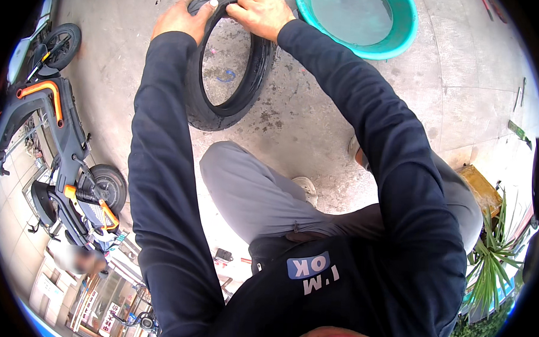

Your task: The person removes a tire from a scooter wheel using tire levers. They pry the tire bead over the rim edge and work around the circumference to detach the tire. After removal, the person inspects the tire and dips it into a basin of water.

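A black rubber tyre (221, 120), with no wheel inside it, stands or leans on the concrete in front of me. My left hand (182, 20) grips its far left edge, thumb laid along the rim and the other fingers mostly hidden behind the rubber. Just to the right, my right hand (263, 15) is closed over the far edge, its fingers curled toward the opening. Through the tyre's opening, the floor and a small blue loop (227, 77) show.
A teal basin (407, 36) of cloudy water sits right of the tyre. Along the left stands a black and orange electric motorbike (63, 125). A yellowish box (481, 189) and a spiky-leaved plant (493, 259) are at the right. Dark wet spots mark the floor.
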{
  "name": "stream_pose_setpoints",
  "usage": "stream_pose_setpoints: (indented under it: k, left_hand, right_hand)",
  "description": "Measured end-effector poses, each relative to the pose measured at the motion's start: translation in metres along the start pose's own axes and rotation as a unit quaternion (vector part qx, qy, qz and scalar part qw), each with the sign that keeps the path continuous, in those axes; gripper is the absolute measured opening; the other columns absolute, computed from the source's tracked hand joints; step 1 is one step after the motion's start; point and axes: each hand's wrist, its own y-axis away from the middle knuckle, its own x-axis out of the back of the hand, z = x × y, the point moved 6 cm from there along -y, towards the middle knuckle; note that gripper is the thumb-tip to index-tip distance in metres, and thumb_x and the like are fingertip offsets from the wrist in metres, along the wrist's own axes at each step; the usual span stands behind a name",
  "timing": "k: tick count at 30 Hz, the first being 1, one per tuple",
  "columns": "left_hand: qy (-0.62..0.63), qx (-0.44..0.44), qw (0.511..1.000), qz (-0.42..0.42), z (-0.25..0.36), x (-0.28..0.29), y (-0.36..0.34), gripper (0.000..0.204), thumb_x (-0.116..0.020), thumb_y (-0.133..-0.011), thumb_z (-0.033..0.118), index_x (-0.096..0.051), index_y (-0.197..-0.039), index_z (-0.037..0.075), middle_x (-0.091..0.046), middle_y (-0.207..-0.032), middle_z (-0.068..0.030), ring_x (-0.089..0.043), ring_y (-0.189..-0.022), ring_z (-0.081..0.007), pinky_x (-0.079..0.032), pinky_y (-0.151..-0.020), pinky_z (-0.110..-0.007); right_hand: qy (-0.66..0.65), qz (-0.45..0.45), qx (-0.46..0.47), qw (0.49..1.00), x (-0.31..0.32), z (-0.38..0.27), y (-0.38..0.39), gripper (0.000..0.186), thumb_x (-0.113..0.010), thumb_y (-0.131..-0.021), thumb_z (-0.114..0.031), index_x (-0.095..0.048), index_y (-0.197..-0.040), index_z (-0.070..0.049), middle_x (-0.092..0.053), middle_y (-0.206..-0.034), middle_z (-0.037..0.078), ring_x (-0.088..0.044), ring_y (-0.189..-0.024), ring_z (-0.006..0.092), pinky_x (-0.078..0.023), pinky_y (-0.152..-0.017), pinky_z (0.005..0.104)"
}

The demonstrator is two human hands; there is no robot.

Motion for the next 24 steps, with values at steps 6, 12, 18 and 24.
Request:
stream_pose_setpoints:
  k: [6,12,18,24]
  left_hand:
    - [-0.011,0.033,0.999,0.02,0.002,0.006,0.004,0.072,-0.06,-0.088,0.062,-0.062,-0.133,0.006,-0.067,-0.124,-0.0219,-0.063,-0.119,-0.0371,-0.047,-0.103,-0.044]
    - [-0.03,0.039,0.999,0.008,0.017,0.0,0.019,0.078,-0.06,-0.087,0.065,-0.061,-0.135,0.004,-0.066,-0.127,-0.0226,-0.061,-0.121,-0.0384,-0.046,-0.106,-0.043]
    - [-0.013,0.029,0.999,0.018,0.019,0.001,0.011,0.071,-0.06,-0.087,0.061,-0.061,-0.136,0.01,-0.066,-0.128,-0.0218,-0.06,-0.123,-0.0382,-0.045,-0.106,-0.044]
    - [0.025,0.041,0.999,0.02,-0.01,0.006,0.028,0.072,-0.063,-0.088,0.061,-0.062,-0.133,0.005,-0.066,-0.126,-0.0234,-0.062,-0.122,-0.037,-0.047,-0.104,-0.041]
  right_hand:
    - [0.025,-0.044,-0.099,0.994,-0.053,0.023,0.024,0.018,-0.055,-0.097,-0.025,-0.057,-0.114,-0.02,-0.07,-0.094,0.009,-0.073,-0.082,0.0288,-0.058,-0.069,0.0441]
    - [-0.1,-0.097,-0.366,0.92,-0.094,0.017,0.086,0.026,-0.057,-0.098,-0.038,-0.064,-0.101,-0.013,-0.072,-0.086,0.017,-0.071,-0.085,0.0397,-0.056,-0.076,0.0511]
    - [-0.216,-0.306,-0.389,0.842,-0.136,-0.006,0.142,0.034,-0.06,-0.096,-0.033,-0.073,-0.111,-0.006,-0.075,-0.094,0.017,-0.074,-0.083,0.0314,-0.058,-0.08,0.0441]
    - [-0.825,0.073,-0.486,0.28,-0.073,-0.049,0.026,0.071,-0.025,-0.105,-0.06,-0.058,-0.099,0.002,-0.061,-0.076,0.014,-0.063,-0.064,0.0259,-0.057,-0.062,0.0402]
